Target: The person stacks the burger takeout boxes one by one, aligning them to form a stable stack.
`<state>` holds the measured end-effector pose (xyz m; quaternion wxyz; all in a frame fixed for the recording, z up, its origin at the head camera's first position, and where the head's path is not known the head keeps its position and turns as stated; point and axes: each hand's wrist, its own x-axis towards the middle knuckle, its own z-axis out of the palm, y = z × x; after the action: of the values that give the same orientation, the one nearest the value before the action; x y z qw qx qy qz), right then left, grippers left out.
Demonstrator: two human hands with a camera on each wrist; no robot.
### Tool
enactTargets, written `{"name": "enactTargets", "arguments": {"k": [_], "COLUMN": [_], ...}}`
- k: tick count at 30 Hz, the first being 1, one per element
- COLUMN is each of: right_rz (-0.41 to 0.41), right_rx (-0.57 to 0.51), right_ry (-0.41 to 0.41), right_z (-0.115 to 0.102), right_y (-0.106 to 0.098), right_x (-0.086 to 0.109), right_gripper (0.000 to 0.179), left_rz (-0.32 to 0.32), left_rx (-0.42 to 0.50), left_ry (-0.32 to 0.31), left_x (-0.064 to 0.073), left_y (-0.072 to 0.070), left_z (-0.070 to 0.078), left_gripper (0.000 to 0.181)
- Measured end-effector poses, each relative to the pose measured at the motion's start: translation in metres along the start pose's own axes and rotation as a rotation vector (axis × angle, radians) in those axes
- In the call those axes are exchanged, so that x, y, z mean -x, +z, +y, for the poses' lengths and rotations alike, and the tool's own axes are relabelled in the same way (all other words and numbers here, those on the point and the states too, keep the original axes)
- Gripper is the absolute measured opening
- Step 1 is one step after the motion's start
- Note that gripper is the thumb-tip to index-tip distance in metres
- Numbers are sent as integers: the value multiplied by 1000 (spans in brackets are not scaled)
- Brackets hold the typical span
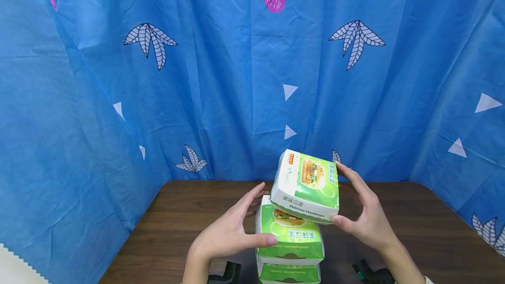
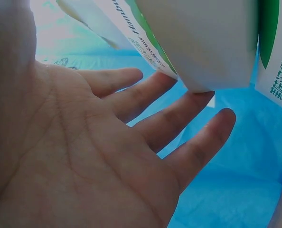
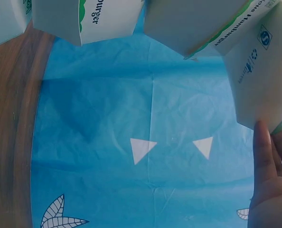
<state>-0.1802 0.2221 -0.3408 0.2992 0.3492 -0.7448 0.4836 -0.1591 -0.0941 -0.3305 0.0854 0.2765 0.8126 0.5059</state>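
My right hand (image 1: 368, 218) holds a green and white hamburger box (image 1: 305, 185) by its right side, thumb at the near corner and fingers at the far one. The held box tilts above a stack of similar boxes. Beneath it, the upper stacked box (image 1: 292, 249) shows a burger picture and green front. My left hand (image 1: 229, 231) is at this box's left, thumb over its near left part. In the left wrist view the left fingers (image 2: 179, 118) are extended, with some tips at a box's edge. The right thumb (image 3: 263, 152) presses the held box's side (image 3: 257, 71).
A lower box (image 1: 289, 273) shows under the upper stacked one. The stack stands on a dark wooden table (image 1: 394, 200). A blue patterned curtain (image 1: 236, 100) hangs behind and along both sides of the table.
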Motion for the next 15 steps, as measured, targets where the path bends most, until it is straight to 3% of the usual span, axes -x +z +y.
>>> {"name": "enactTargets", "arguments": {"k": [9,15], "right_rz": [-51,-65], "right_rx": [-13,53], "right_ry": [-30,-43], "right_z": [-6,-9], "right_y": [4,6], "right_x": [0,2], "right_gripper": [87,79], "left_rz": [10,33], "left_rx": [-17,-47], "left_ry": [-5,-11], "left_x": [0,-1], "left_y": [1,2], "left_z": [0,0], "left_gripper": [92,94]}}
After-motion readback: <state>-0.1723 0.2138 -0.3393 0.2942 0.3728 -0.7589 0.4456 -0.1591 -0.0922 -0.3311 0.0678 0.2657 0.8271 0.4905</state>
